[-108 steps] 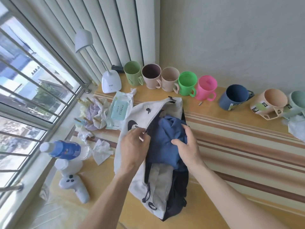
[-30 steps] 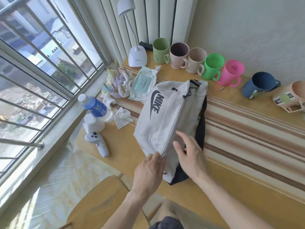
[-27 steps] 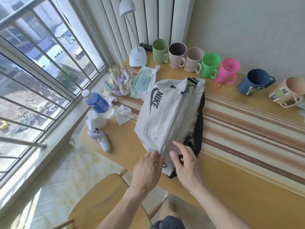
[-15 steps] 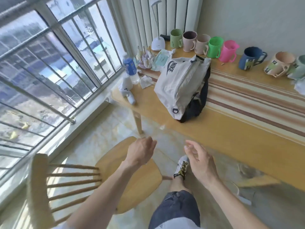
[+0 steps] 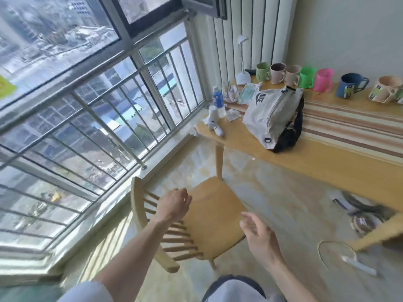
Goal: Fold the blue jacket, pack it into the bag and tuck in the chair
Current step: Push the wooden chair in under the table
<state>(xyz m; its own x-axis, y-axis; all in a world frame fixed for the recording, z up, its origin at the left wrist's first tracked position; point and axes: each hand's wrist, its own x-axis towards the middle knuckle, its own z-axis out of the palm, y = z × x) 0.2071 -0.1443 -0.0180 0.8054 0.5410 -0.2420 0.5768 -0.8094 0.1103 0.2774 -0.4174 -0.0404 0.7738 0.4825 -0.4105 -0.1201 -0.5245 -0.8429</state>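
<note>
The chair (image 5: 209,216) stands on the floor, pulled clear of the surface (image 5: 322,158), its spindle back toward the person and its seat front toward the surface's near left leg. The left hand (image 5: 173,207) hovers over the backrest spindles with fingers loosely curled, its grip closed on nothing; whether it touches the wood cannot be told. The right hand (image 5: 260,238) hangs in the air just off the seat's right edge, fingers apart and empty.

The bag (image 5: 270,116) lies zipped on the surface near its front-left corner, well apart from both hands — its long axis runs from the front edge back toward the row of mugs (image 5: 305,77) along the far edge, logo end farthest from the person, black strap bunched at its right side. The blue jacket does not show; it cannot be seen inside the closed bag.

Half a second ago both hands were nearer the surface and the chair sat lower left, its back toward the frame's edge; now the view has pulled back, the chair is central and the left hand has come over its backrest.
</note>
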